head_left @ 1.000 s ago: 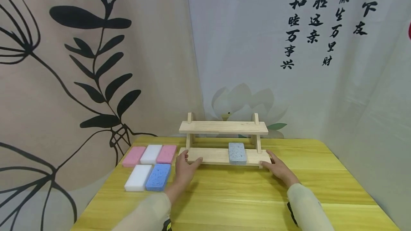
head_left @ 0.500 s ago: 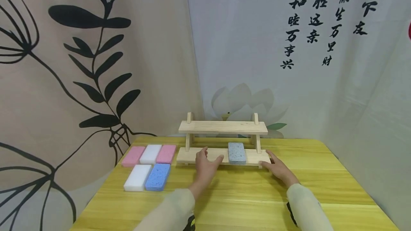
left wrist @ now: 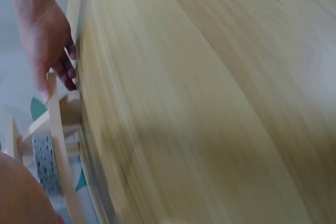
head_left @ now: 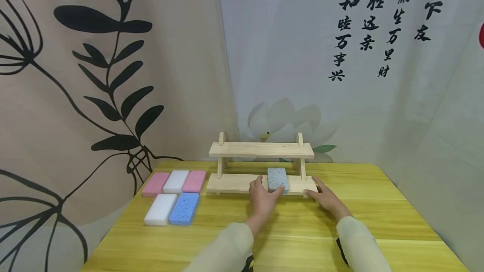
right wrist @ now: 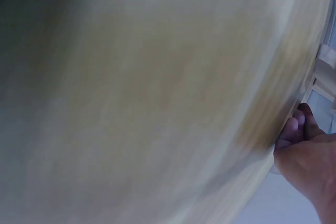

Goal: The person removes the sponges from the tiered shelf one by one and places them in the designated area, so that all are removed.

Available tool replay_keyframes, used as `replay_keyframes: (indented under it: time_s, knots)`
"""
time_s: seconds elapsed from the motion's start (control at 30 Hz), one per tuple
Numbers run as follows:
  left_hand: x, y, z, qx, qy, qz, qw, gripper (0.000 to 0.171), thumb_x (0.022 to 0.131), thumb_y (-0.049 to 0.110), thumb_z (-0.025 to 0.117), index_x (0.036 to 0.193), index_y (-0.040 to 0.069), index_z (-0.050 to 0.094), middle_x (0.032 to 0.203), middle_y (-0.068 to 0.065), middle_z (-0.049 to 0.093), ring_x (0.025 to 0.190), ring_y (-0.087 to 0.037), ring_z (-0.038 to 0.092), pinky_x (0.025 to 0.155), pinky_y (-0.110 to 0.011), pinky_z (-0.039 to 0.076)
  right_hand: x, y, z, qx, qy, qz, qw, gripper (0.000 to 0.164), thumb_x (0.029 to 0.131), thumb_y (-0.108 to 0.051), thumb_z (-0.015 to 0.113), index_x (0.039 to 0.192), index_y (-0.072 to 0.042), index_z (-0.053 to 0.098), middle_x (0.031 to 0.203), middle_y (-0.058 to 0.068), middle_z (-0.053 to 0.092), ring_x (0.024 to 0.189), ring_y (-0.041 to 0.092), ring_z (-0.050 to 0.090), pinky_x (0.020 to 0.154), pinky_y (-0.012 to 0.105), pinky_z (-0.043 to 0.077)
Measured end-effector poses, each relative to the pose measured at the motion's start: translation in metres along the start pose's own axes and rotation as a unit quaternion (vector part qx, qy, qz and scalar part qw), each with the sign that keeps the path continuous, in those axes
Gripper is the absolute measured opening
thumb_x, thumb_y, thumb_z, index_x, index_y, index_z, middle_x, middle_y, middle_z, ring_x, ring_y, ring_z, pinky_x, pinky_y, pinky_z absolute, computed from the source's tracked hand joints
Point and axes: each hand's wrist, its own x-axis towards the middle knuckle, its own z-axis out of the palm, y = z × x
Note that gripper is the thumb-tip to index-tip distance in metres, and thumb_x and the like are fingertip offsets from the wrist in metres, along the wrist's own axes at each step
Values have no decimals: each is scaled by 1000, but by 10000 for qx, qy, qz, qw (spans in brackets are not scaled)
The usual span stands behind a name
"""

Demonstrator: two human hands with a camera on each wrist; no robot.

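A grey speckled sponge (head_left: 277, 179) lies on the lower board of a two-tier wooden rack (head_left: 261, 150), right of its middle. My left hand (head_left: 261, 198) is at the front of this sponge, fingers spread. Its fingertips are by the sponge's left side, and the thumb overlaps its lower right corner; whether they touch is unclear. At the rack's right end, my right hand (head_left: 328, 200) grips the lower board between thumb and fingers. In the left wrist view, the grey sponge (left wrist: 47, 163) shows behind the board's edge, near my left hand (left wrist: 23, 195).
Left of the rack, several sponges lie on the wooden table (head_left: 302, 238): a left pink sponge (head_left: 156, 184), a white sponge (head_left: 176, 181), another pink sponge (head_left: 194, 181), a nearer white sponge (head_left: 161, 209) and a blue sponge (head_left: 184, 208). A printed curtain (head_left: 181, 74) hangs behind.
My left hand has moved right along the rack's front, from its left end to the grey sponge. My right hand stays at the right end. The sponges and rack keep their places.
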Motion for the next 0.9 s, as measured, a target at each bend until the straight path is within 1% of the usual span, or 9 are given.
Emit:
replay_keyframes:
  time_s: [0.07, 0.23, 0.33, 0.47, 0.7, 0.9]
  knots:
    - [-1, 1, 7, 62, 80, -55, 9999, 85, 73, 39, 86, 136, -3, 49, 125, -17, 49, 113, -33, 48, 98, -48, 42, -2, -2, 0, -2, 33, 1, 10000, 93, 95, -52, 59, 159, -9, 8, 154, 38, 18, 141, 51, 23, 110, 62, 28]
    - [-2, 2, 22, 144, 417, -233, 9988, 85, 70, 40, 87, 135, -1, 51, 122, -15, 50, 110, -30, 48, 97, -47, 42, -3, -5, 0, -72, 78, 4, 9999, 90, 97, -49, 58, 159, -8, 8, 153, 38, 20, 140, 52, 25, 109, 62, 30]
    - [-2, 3, 28, 216, 645, -315, 9972, 85, 68, 39, 88, 134, 0, 53, 119, -15, 51, 108, -30, 48, 96, -46, 42, -3, -4, 0, -42, 51, 10, 10000, 89, 97, -48, 59, 159, -9, 8, 153, 38, 20, 140, 51, 25, 109, 62, 29]
    - [-1, 4, 35, 285, 835, -423, 9952, 85, 66, 38, 90, 132, -1, 54, 117, -15, 52, 107, -30, 49, 95, -46, 43, -2, -1, 1, 10, -8, 3, 10000, 90, 97, -48, 60, 159, -9, 8, 154, 38, 18, 141, 52, 23, 108, 62, 31]
    - [-2, 7, 40, 373, 1050, -484, 9926, 86, 62, 37, 92, 128, -4, 56, 112, -15, 51, 102, -29, 48, 90, -45, 45, -2, -2, 1, 4, -66, -3, 10000, 91, 96, -48, 60, 160, -10, 8, 156, 36, 12, 142, 53, 16, 108, 64, 29]
    - [1, 4, 47, 651, 1076, -476, 9909, 89, 60, 40, 93, 128, -4, 56, 112, -15, 51, 102, -28, 48, 90, -43, 45, 0, 1, 1, -63, 14, -11, 10000, 90, 96, -50, 59, 160, -11, 8, 155, 37, 15, 141, 53, 18, 109, 64, 27]
